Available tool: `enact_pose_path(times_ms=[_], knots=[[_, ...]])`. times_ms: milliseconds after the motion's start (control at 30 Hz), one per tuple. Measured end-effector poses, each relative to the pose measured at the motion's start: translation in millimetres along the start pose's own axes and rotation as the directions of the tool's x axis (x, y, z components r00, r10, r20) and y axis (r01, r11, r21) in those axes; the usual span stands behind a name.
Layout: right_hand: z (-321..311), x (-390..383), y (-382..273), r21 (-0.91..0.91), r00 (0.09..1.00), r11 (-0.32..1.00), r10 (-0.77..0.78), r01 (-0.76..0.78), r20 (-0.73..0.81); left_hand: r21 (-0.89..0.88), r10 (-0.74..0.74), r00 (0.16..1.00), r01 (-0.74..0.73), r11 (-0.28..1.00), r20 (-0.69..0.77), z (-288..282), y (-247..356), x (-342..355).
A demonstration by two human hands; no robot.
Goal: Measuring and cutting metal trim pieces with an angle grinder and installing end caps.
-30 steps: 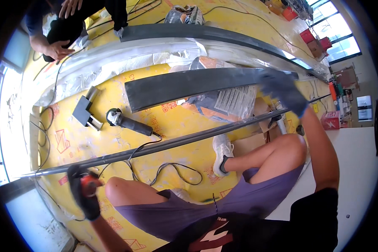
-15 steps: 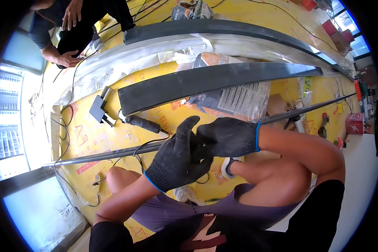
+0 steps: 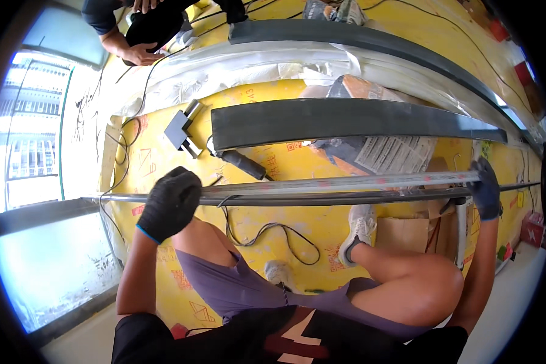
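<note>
My left hand (image 3: 171, 201), in a dark knit glove, is closed on one end of a translucent tape-like strip (image 3: 346, 182) with small red marks. My gloved right hand (image 3: 484, 188) holds the other end at the right, so the strip is stretched straight across, just above and along a long dark metal profile (image 3: 321, 199) that spans my lap. Beyond them a dark grey curved panel (image 3: 346, 121) rests over a printed bag (image 3: 376, 158). A black angle grinder (image 3: 242, 165), partly under the panel, and a black corner bracket (image 3: 179, 128) lie left of it.
A person (image 3: 139, 36) crouches at the upper left. A second long grey piece (image 3: 358, 36) lies on white wrapping (image 3: 273, 64) at the back. Cables (image 3: 267, 242) loop on the yellow protective flooring (image 3: 158, 164). Cardboard (image 3: 406, 233) lies under my right leg, a glazed window (image 3: 30, 133) stands left.
My hands came together near the middle, then moved far apart to left and right. The marked strip now stretches between them. The red object earlier in my left hand is out of sight.
</note>
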State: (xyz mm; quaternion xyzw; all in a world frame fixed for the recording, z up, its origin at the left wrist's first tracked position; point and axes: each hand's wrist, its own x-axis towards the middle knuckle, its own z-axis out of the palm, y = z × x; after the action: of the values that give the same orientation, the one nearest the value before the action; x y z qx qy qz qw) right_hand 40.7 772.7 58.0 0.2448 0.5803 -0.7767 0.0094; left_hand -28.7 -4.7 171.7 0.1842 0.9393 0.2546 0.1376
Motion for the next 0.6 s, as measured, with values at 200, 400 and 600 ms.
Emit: enact_pose_path(times_ms=[200, 400, 600], knots=[[-147.7, -3.0, 19.6, -0.939, 0.85, 0.085, -0.459, 0.332, 0.259, 0.054, -0.062, 0.998, 0.062, 0.997, 0.007, -23.8, -21.0, -19.0], [-65.4, -15.6, 27.9, -0.972, 0.847, -0.208, -0.492, 0.112, 0.203, 0.137, -0.028, 1.0, 0.029, 0.99, -0.012, -27.1, -19.4, -24.2], [-63.3, 4.2, 20.3, -0.611, 0.915, 0.722, -0.404, 0.326, 0.011, 0.139, -0.025, 0.996, 0.037, 0.99, -0.086, -14.8, -19.8, -20.7]])
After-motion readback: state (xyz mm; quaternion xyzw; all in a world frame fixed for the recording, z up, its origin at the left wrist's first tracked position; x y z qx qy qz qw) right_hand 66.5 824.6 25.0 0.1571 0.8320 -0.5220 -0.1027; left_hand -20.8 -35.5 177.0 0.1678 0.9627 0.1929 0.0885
